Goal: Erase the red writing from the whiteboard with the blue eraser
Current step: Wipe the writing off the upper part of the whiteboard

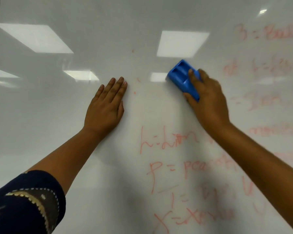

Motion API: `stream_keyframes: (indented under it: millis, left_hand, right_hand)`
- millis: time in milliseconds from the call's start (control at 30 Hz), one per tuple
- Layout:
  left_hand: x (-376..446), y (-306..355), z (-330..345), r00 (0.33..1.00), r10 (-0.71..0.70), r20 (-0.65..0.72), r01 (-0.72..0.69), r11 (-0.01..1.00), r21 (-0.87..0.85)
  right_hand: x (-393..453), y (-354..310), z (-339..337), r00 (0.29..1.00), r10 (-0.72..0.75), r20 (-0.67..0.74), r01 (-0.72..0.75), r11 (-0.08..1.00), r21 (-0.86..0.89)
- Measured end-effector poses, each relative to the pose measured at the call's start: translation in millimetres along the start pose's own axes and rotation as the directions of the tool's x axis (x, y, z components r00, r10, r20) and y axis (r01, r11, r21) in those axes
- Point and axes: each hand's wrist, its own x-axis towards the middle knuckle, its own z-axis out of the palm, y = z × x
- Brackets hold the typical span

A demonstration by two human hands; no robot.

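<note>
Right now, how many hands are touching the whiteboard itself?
1. The left hand lies flat on the whiteboard. The right hand grips the blue eraser; whether it touches the board too is hidden.

Whiteboard: glossy, smooth, mirror-like, reflects ceiling light panels w/ sharp edges. Red writing: thin marker ink, matt, pale, smeared hazy in places. Blue eraser: moulded hard plastic, smooth, slight sheen on ribs; held in right hand. Sleeve on left arm: dark woven cloth, matt, w/ lighter stitched or printed trim, textured look.
</note>
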Motion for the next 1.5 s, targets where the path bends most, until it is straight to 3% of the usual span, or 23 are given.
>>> stream_keyframes:
  millis: [167,267,367,500,700,833,1033,1233,1400,1500]
  left_hand:
    - [0,-1,0,1.0,-0.002,-0.008,0.002,1.0,-0.009]
    - [0,-1,0,1.0,-0.001,-0.004,0.0,1.0,-0.008]
    - [-2,-1,0,1.0,-0.009,-0.001,0.009,1.0,-0.007]
    - [-1,0,-1,1.0,-0.022,0.007,0.022,0.999,-0.027]
    - [-1,2,-2,1.0,-0.028,0.004,0.028,0.999,-0.03]
    - [-2,2,-1,0.998,-0.06,-0.031,0.057,0.994,-0.088]
    - [-3,4,-3,0.989,-0.136,-0.05,0.123,0.97,-0.209]
    - [-5,1,-5,0.992,-0.124,-0.018,0.116,0.961,-0.249]
    - [-7,2,-6,0.992,-0.122,-0.031,0.112,0.968,-0.223]
    - [-6,2,-5,0.997,-0.068,-0.037,0.061,0.985,-0.163]
  right_hand:
    - [-81,-51,21,0.952,-0.277,0.127,0.28,0.96,-0.002]
    - [-127,-60,25,0.854,-0.453,0.258,0.466,0.885,0.012]
    - [-129,-51,21,0.781,-0.541,0.314,0.558,0.829,0.04]
    - [-75,-43,18,0.819,-0.515,0.252,0.529,0.849,0.016]
    - [48,-39,14,0.956,-0.232,0.178,0.244,0.969,-0.048]
    - [84,-47,16,0.986,-0.14,0.094,0.146,0.988,-0.054]
    - [37,-62,29,0.956,-0.258,0.14,0.269,0.961,-0.067]
    - [-11,-63,29,0.931,-0.314,0.186,0.327,0.944,-0.044]
    - [-27,-50,21,0.852,-0.445,0.276,0.465,0.886,-0.007]
    - [-5,-34,12,0.881,-0.404,0.245,0.426,0.904,-0.04]
